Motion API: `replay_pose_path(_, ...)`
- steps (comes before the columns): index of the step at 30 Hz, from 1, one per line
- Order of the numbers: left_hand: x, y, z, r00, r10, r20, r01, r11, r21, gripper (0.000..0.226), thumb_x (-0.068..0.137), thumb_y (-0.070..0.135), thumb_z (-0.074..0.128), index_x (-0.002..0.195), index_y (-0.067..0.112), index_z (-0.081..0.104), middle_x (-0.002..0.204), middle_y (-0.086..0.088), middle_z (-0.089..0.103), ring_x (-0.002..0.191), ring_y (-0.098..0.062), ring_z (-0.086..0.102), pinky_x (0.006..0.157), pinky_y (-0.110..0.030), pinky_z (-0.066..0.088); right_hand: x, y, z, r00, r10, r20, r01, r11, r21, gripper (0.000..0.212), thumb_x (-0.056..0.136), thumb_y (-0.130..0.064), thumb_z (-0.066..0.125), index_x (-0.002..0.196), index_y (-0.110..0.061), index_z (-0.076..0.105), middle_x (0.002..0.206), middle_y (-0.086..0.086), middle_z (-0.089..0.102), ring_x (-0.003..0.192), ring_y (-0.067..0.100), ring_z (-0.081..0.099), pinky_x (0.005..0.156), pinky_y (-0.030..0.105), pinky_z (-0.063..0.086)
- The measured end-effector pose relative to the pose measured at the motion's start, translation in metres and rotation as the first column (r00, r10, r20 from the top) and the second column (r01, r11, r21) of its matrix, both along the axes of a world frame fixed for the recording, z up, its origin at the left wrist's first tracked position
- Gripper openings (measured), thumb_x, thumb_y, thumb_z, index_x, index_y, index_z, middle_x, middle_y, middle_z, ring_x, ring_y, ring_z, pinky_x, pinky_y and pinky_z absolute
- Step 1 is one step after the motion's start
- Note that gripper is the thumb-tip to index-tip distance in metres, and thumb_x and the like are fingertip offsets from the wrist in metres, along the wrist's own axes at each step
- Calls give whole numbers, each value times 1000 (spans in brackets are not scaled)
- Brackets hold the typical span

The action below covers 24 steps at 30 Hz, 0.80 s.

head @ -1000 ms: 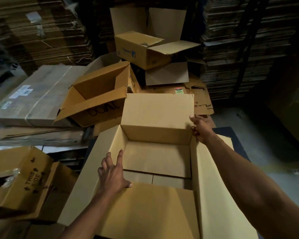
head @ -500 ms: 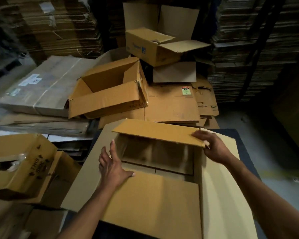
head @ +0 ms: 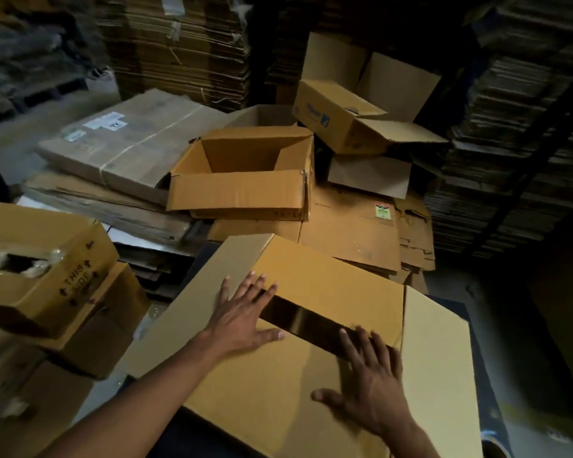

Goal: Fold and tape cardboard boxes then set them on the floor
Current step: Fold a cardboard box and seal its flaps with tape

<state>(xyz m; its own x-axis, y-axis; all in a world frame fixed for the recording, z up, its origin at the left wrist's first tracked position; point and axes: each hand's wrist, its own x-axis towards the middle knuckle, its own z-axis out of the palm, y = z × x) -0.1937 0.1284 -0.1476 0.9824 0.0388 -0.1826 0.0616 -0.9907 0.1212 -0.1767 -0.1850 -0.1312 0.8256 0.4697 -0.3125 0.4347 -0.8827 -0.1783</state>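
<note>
A large brown cardboard box lies in front of me on a dark surface. Its far and near flaps are folded down, with a dark gap between them. My left hand lies flat with spread fingers across the left end of the gap, pressing on the flaps. My right hand presses flat on the near flap at the right end of the gap. The box's right side flap and left side flap still spread outward. No tape is in view.
An open box sits just beyond, on flattened cardboard. Another open box is stacked behind right. A box marked "THIS SIDE" stands at the left. Tall stacks of flat cartons line the back, with grey floor to the right.
The far flap went from upright to folded down over the opening. My right hand left that flap and now presses the near flap; my left hand slid forward onto the gap.
</note>
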Motion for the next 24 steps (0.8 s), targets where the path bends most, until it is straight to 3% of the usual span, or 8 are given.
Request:
replay_pose_path(3, -3, 9, -7, 999, -36, -37, 36, 999, -2, 74, 99, 76, 29, 162, 40, 19, 174, 1, 5, 160, -19, -4, 122, -59, -11, 4, 3, -22, 997, 28, 72, -27, 1000, -10, 101, 76, -101, 14, 161, -48, 10, 167, -15, -15, 158, 20, -11, 126, 54, -5)
replay_pose_path(5, -3, 16, -9, 997, -42, -61, 40, 998, -39, 66, 102, 69, 32, 160, 37, 30, 172, 2, 20, 160, -17, 8, 124, -57, -4, 17, -2, -30, 991, 67, 118, -69, 998, 9, 92, 81, -97, 17, 157, -47, 29, 170, -15, 4, 158, 19, 2, 126, 55, 5)
replay_pose_path(8, -5, 24, -5, 999, 41, -13, -43, 972, -230, 66, 100, 69, 35, 156, 36, 39, 166, 5, 35, 156, -11, 23, 124, -47, 12, 42, -12, -35, 976, 86, 198, -96, 994, 43, 85, 85, -93, 23, 149, -42, 48, 166, -15, 27, 155, 20, 20, 123, 56, 17)
replay_pose_path(11, -14, 30, -7, 968, 236, 88, -156, 837, -525, 46, 102, 52, 57, 144, 34, 57, 152, 9, 53, 142, -8, 45, 118, -34, 33, 50, -11, -33, 961, 96, 260, -117, 991, 64, 79, 89, -89, 29, 143, -39, 57, 160, -13, 40, 150, 23, 31, 120, 57, 24)
replay_pose_path(14, -29, 41, -13, 865, 478, 149, -253, 674, -694, 35, 96, 42, 69, 131, 35, 67, 140, 12, 62, 130, -8, 55, 108, -32, 49, 41, 16, -22, 942, 99, 321, -148, 980, 130, 68, 93, -82, 34, 141, -41, 58, 157, -10, 44, 149, 23, 30, 120, 60, 25)
replay_pose_path(18, -48, 76, -17, 683, 725, 94, -449, 517, -728, 34, 95, 36, 73, 127, 26, 69, 133, 4, 65, 121, -16, 60, 99, -32, 51, 16, 83, -10, 926, 122, 357, -213, 950, 230, 64, 96, -78, 36, 140, -39, 58, 158, -4, 43, 152, 24, 28, 122, 61, 20)
replay_pose_path(21, -65, 116, -26, 606, 782, -146, -671, 404, -622, 61, 96, 62, 60, 144, 26, 55, 142, -4, 60, 130, -28, 55, 106, -44, 48, 3, 127, -7, 942, 95, 323, -193, 939, 285, 76, 94, -83, 29, 151, -37, 46, 166, -5, 31, 156, 20, 19, 126, 55, 14)
replay_pose_path(24, -79, 145, -29, 536, 722, -437, -743, 157, -651, 70, 94, 72, 53, 142, 22, 55, 140, -4, 61, 127, -29, 58, 105, -43, 48, 7, 149, -10, 961, 116, 250, -175, 959, 225, 89, 88, -91, 23, 160, -38, 22, 171, -9, 1, 158, 17, -6, 127, 52, -1)
